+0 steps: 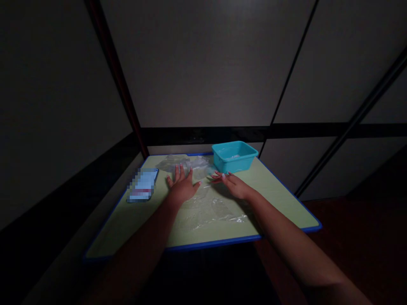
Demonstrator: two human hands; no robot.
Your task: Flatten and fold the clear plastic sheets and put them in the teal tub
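A thin, clear plastic bag or sheet lies wrinkled across the middle of the table, reaching toward its back edge. My left hand rests palm down on the plastic, fingers spread, holding nothing. To its right, my right hand is stretched out just above or on the plastic; its fingers are extended and grip nothing. Just beyond my right fingertips stands a turquoise plastic basin, with something pale and small at its bottom that I cannot make out.
The pale green table has a blue rim. A phone with a lit, blurred screen lies at the left of the tabletop. Behind the table rises a panelled wall or cabinet front, and dark panels stand close on the left.
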